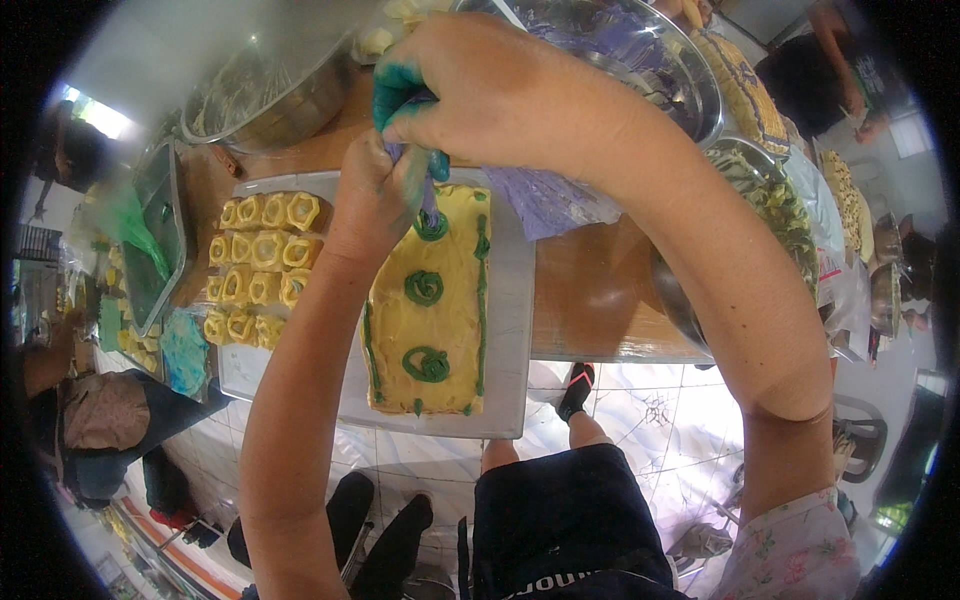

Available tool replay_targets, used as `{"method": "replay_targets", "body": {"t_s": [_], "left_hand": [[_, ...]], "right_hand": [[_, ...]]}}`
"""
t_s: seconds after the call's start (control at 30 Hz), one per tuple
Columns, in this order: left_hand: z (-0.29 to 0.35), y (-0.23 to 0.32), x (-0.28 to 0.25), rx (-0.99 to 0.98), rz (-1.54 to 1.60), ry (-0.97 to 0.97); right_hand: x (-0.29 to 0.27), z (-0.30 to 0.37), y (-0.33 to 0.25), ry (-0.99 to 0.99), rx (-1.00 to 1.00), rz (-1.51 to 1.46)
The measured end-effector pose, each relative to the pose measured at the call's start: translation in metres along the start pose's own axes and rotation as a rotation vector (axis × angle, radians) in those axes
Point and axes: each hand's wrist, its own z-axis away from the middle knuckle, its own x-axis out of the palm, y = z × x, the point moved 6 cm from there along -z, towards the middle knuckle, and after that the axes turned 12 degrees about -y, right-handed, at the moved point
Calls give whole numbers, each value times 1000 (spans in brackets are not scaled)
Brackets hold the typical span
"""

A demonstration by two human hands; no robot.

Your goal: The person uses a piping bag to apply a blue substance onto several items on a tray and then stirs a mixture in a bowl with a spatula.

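My right hand [450, 85], its fingertips stained blue-green, is closed around the upper part of a piping bag with purple icing [430, 200]. Just below it, my left hand [385, 185] grips the same bag lower down, and much of the bag is hidden by my fingers. The tip points down at the far end of a rectangular yellow-iced cake [440, 320], over a green icing swirl [432, 228]. Two more green swirls sit nearer me, and green piping runs along the cake's long sides. The cake lies on a pale tray [512, 320].
Rows of small yellow-iced cakes [268, 250] share the tray. A purple-smeared plastic sheet or bag [550, 200] lies beyond my right forearm. Metal bowls [270, 110] stand at the back, one holding purple icing [640, 50]. A green piping bag [140, 235] rests in a metal tray [172, 290] at left.
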Motion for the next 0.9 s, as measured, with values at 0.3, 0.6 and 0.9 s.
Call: {"method": "replay_targets", "body": {"t_s": [0.3,0.6,0.9], "left_hand": [[2,-11,1,-123,124,-25],[4,-7,1,-33,146,-4],[6,-6,1,-31,144,-12]], "right_hand": [[-4,0,-3,-31,8,5],[-5,0,-6,-59,62,-58],[-7,2,-6,49,-4,-22]]}}
